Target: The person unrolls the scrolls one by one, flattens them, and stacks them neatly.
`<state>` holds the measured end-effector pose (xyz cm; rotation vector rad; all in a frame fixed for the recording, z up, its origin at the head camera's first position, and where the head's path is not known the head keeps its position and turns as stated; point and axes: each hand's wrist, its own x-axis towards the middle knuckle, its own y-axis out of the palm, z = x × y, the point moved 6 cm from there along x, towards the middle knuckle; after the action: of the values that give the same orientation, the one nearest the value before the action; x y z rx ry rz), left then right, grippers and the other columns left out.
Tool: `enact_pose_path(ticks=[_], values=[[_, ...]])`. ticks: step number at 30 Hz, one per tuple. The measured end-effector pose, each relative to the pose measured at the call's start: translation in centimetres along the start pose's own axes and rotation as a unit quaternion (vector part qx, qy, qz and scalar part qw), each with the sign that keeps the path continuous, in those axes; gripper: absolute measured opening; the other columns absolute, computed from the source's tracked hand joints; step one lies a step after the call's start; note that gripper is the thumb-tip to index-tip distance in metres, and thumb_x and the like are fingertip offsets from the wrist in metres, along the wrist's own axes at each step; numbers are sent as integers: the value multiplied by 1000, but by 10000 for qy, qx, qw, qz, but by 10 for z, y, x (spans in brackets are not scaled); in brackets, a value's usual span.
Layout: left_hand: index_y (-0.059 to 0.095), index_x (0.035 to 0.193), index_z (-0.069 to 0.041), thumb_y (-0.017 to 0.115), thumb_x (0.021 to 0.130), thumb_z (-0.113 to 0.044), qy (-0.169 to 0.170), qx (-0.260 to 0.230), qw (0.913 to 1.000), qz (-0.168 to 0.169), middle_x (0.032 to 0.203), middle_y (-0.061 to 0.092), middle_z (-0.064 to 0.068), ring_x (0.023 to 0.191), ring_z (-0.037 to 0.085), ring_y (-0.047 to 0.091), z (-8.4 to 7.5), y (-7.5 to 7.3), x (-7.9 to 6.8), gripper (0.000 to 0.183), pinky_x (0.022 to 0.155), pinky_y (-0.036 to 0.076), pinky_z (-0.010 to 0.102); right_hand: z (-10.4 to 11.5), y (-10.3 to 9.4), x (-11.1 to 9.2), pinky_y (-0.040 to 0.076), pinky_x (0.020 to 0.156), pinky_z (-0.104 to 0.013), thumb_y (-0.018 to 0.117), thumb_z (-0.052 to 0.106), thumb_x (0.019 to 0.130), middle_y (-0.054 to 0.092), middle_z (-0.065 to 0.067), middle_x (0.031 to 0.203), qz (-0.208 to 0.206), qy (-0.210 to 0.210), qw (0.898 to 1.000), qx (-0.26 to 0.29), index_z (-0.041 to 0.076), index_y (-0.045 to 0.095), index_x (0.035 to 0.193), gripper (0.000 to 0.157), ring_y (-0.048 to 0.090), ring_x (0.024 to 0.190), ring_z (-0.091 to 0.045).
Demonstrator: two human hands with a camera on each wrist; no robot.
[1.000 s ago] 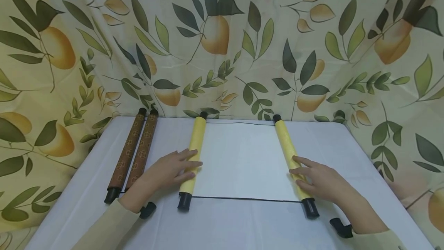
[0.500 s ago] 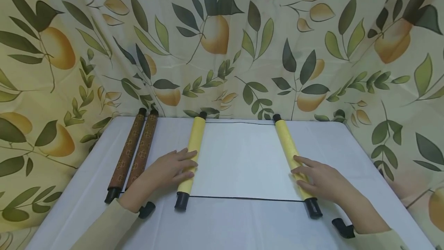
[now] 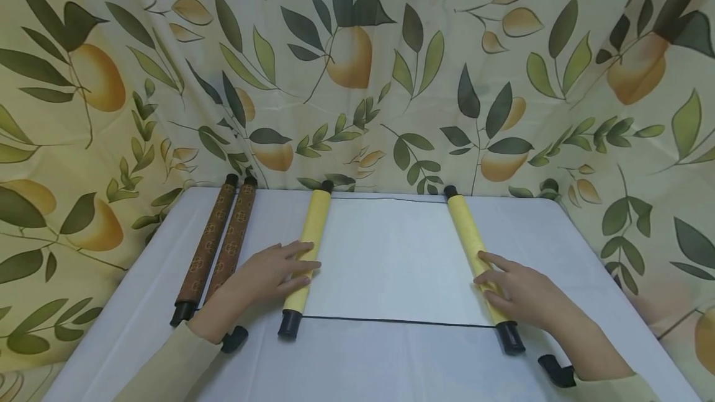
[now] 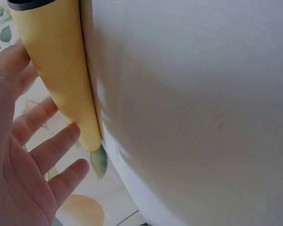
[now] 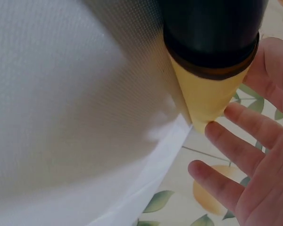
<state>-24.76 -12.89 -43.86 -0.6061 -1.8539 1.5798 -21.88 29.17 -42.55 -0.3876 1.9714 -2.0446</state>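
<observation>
The left grip (image 3: 274,275) and right grip (image 3: 525,290) rest with fingers loosely extended on the left yellow roller (image 3: 316,219) and right yellow roller (image 3: 465,222), clasping neither, so a slipping fingertip could let one turn askew. Between the rollers, the white sheet (image 3: 391,253) lies spread on the bench (image 3: 391,368); uneven pushing might crease it. Farther left, a careless sweep of the left forearm (image 3: 215,315) could knock the two brown scrolls (image 3: 209,244).

Dim, diffuse light covers the head view, yellower on the curtain (image 3: 385,110) at far left. Wrist views look duller; a soft shadow crosses the right one's middle, its cap (image 5: 214,33) blurred at top.
</observation>
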Motion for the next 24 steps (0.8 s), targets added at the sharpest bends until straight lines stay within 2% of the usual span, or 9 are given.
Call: enact_pose_path(ticks=[4,14,20,24], values=[[60,121,-30,50,92,-45,-32,-101,9999,-23,141,41,2,128,21,39,0,0,-2,35,100,34,48,-1,3,-1,49,75,-44,65,27,79,41,-10,139,-28,86,10000,20,30,71,100,22,55,108,-32],[61,118,-25,49,91,-46,-75,-141,9998,-92,141,41,-1,130,26,36,5,0,-4,36,101,33,48,-5,8,-1,46,82,-51,68,38,78,40,-11,140,-50,96,9999,-19,30,70,101,24,54,110,-35],[62,116,-24,51,90,-46,-129,-57,9998,-158,138,45,1,126,22,41,7,-1,-5,35,99,34,50,-6,8,-1,47,80,-51,64,31,80,39,-12,140,0,114,9999,2,29,69,106,26,52,111,-36],[61,118,-27,52,90,-46,-173,-11,9998,-136,138,45,1,125,21,43,8,-1,-5,35,99,35,50,-8,8,-1,47,79,-51,64,33,81,39,-12,140,11,149,9999,-28,29,69,105,25,52,111,-36]])
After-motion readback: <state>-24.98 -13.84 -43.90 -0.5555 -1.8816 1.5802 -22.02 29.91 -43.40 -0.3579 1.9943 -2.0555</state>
